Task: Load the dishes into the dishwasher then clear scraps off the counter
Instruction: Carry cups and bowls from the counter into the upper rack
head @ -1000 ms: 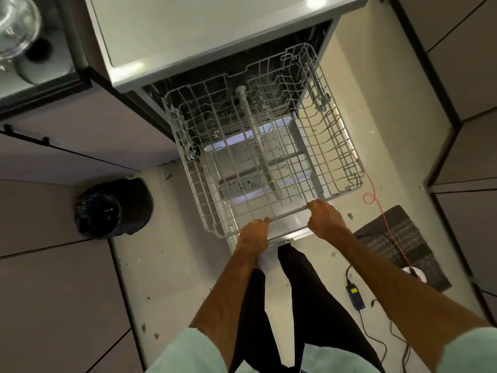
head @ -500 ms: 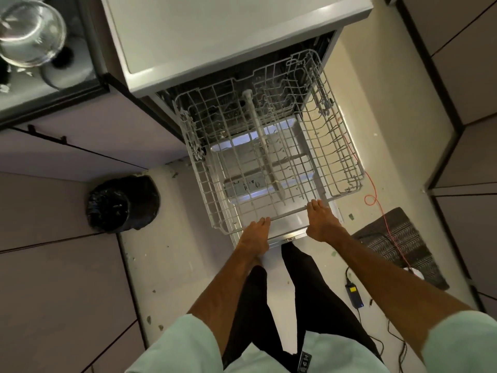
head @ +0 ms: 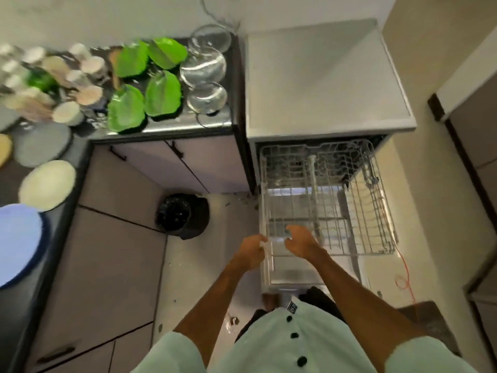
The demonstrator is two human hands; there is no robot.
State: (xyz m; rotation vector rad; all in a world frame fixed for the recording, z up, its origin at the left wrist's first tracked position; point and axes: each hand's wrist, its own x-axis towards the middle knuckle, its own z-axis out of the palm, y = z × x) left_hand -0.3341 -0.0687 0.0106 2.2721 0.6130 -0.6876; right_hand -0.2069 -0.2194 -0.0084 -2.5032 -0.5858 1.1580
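Note:
The dishwasher [head: 322, 82] stands open with its wire rack [head: 376, 211] pulled out and nothing in it. My left hand [head: 251, 251] hovers at the rack's front left corner, fingers loosely curled and holding nothing. My right hand [head: 301, 242] hangs over the rack's front edge, also with nothing in it. On the counter to the left lie green leaf-shaped plates [head: 162, 94], glass bowls [head: 203, 67], several cups [head: 67, 113], a grey plate [head: 43, 144], a white plate [head: 48, 184] and a blue plate [head: 18, 240]. This view is blurred.
A black-lined bin [head: 183, 215] stands on the floor between the cabinets and the dishwasher. An orange cable [head: 403, 281] and a dark mat [head: 430, 319] lie to the right of the rack. Small scraps dot the floor near my feet.
Both hands have let go of the rack's front rail and shifted left. The view has swung up and left, bringing the counter of dishes into sight.

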